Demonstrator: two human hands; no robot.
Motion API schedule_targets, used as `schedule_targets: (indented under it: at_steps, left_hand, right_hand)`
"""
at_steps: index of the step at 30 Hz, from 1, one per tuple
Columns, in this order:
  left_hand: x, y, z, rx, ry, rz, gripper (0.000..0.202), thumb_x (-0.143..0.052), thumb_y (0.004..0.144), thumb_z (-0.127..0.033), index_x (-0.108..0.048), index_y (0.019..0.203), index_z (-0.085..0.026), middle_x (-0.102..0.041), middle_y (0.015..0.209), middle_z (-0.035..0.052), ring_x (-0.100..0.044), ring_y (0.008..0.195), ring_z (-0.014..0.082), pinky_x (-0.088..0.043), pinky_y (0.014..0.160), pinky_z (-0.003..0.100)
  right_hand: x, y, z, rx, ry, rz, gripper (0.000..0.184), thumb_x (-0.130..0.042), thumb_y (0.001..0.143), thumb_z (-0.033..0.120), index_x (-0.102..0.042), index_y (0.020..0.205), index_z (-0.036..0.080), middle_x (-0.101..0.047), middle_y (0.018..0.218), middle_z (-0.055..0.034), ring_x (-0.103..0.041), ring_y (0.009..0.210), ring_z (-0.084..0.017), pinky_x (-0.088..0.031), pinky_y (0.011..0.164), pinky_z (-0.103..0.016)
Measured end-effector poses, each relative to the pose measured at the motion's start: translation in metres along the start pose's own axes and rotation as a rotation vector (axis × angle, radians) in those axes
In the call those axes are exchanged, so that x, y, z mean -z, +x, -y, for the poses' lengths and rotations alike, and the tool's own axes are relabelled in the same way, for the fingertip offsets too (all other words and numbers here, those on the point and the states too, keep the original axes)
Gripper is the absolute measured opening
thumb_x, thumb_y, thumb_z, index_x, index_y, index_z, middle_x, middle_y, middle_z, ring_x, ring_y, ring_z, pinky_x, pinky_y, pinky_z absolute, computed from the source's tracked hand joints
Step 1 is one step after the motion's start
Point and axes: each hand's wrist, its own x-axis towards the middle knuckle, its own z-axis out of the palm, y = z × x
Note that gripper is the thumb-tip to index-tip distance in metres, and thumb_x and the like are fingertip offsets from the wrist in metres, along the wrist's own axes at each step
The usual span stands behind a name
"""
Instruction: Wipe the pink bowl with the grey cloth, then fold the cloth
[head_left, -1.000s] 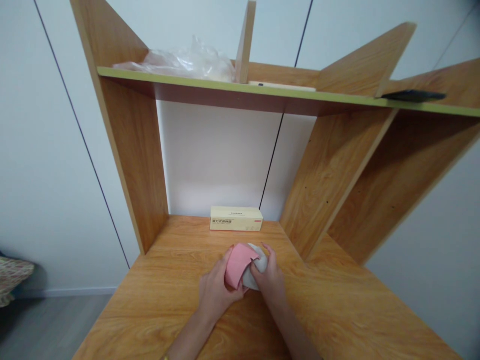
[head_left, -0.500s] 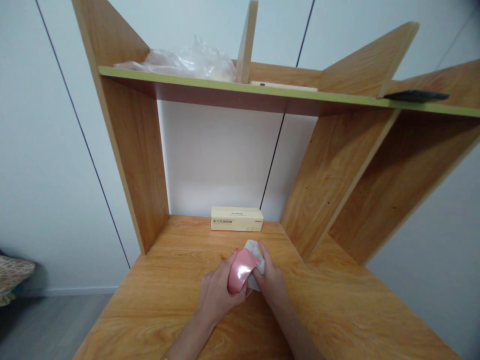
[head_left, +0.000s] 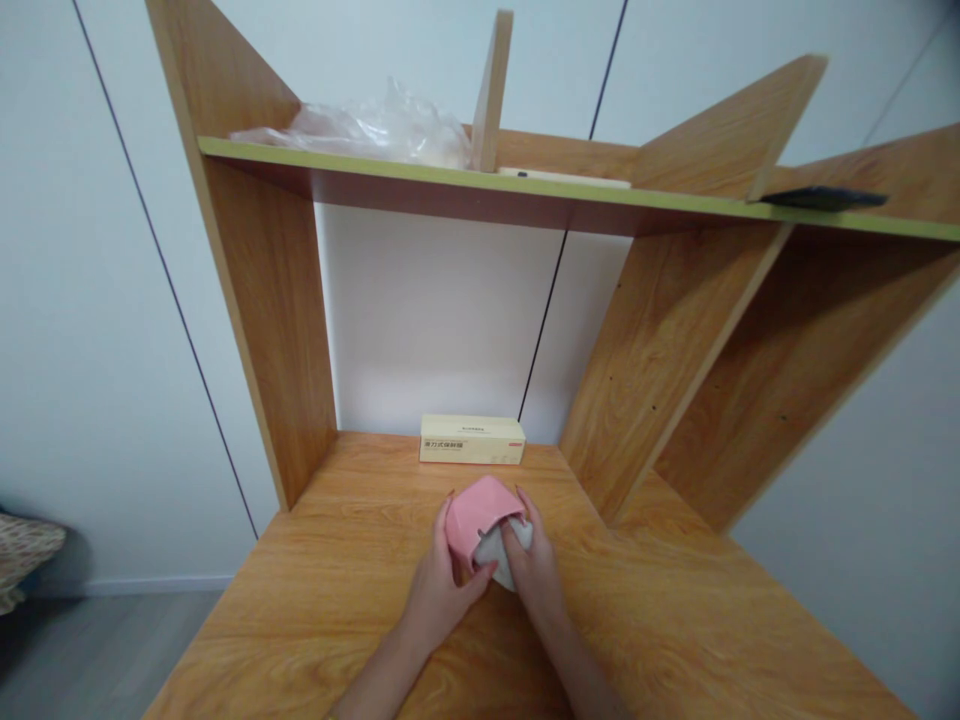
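Over the desk, a pink angular container (head_left: 478, 508) with a smooth surface is tilted, its opening facing down and to the right, towards me. My left hand (head_left: 436, 592) is closed around its left side, thumb near the lower rim. A pale grey-white cloth (head_left: 493, 556) sits partly inside the opening, with a fold hanging out below. My right hand (head_left: 537, 572) grips the cloth at the opening; some of its fingers lie along the container's right side. How deep the cloth reaches inside is hidden.
Behind the hands, a long cream box (head_left: 472, 440) with printed lettering stands at the back of the wooden desk (head_left: 315, 600). Overhead, the shelf (head_left: 420, 180) bears a clear plastic bag (head_left: 382, 125), a flat pale item (head_left: 562, 178) and a dark flat item (head_left: 825, 197). Upright wooden panels flank the desk.
The pink container has turned so that its opening shows more towards me and to the right. The cloth has shifted lower, into the opening, with my right hand on it.
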Motion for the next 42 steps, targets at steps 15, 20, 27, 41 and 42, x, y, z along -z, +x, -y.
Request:
schedule_targets:
  at_steps: [15, 20, 27, 41, 42]
  left_hand:
    - [0.009, 0.002, -0.006, -0.126, 0.36, -0.04, 0.077, -0.061, 0.061, -0.027, -0.03, 0.131, -0.021, -0.056, 0.118, 0.008, -0.061, 0.092, 0.0254, -0.049, 0.078, 0.034]
    - [0.01, 0.002, -0.011, -0.119, 0.382, -0.043, 0.078, -0.063, 0.061, -0.035, -0.031, 0.131, -0.022, -0.062, 0.107, 0.0076, -0.063, 0.081, 0.0251, -0.05, 0.073, 0.035]
    - [0.008, -0.003, -0.013, -0.161, 0.332, -0.048, 0.079, -0.063, 0.06, -0.03, -0.03, 0.131, -0.021, -0.059, 0.113, 0.008, -0.061, 0.09, 0.0255, -0.05, 0.076, 0.035]
    - [-0.001, -0.004, -0.008, -0.054, 0.134, -0.045, 0.082, -0.059, 0.07, -0.033, -0.014, 0.136, -0.013, -0.051, 0.122, 0.0154, -0.059, 0.096, 0.0248, -0.049, 0.078, 0.034]
    - [-0.001, -0.004, -0.006, -0.072, 0.106, -0.06, 0.079, -0.057, 0.072, -0.031, -0.014, 0.136, -0.013, -0.049, 0.123, 0.0156, -0.057, 0.1, 0.0239, -0.048, 0.081, 0.033]
  right_hand:
    - [0.016, 0.001, 0.007, 0.102, -0.612, 0.0, 0.066, -0.047, 0.077, 0.042, -0.026, 0.135, 0.018, -0.067, 0.088, -0.0114, -0.065, 0.067, -0.025, -0.046, 0.054, -0.029]
    - [0.021, 0.003, 0.003, 0.241, -0.578, -0.112, 0.06, -0.05, 0.074, 0.045, -0.04, 0.125, 0.014, -0.06, 0.111, -0.0159, -0.061, 0.09, -0.027, -0.047, 0.073, -0.033]
    - [0.021, 0.003, 0.006, 0.206, -0.429, -0.04, 0.061, -0.046, 0.075, 0.039, -0.033, 0.13, 0.016, -0.056, 0.117, -0.0126, -0.058, 0.097, -0.026, -0.047, 0.077, -0.036]
    - [0.009, 0.0, 0.012, -0.011, 0.039, -0.005, 0.055, -0.04, 0.078, 0.031, -0.034, 0.13, 0.015, -0.063, 0.099, -0.0095, -0.062, 0.082, -0.02, -0.049, 0.069, -0.03]
    - [0.007, -0.001, 0.013, 0.007, 0.068, 0.018, 0.055, -0.041, 0.077, 0.03, -0.034, 0.129, 0.015, -0.063, 0.098, -0.0086, -0.062, 0.083, -0.019, -0.049, 0.071, -0.029]
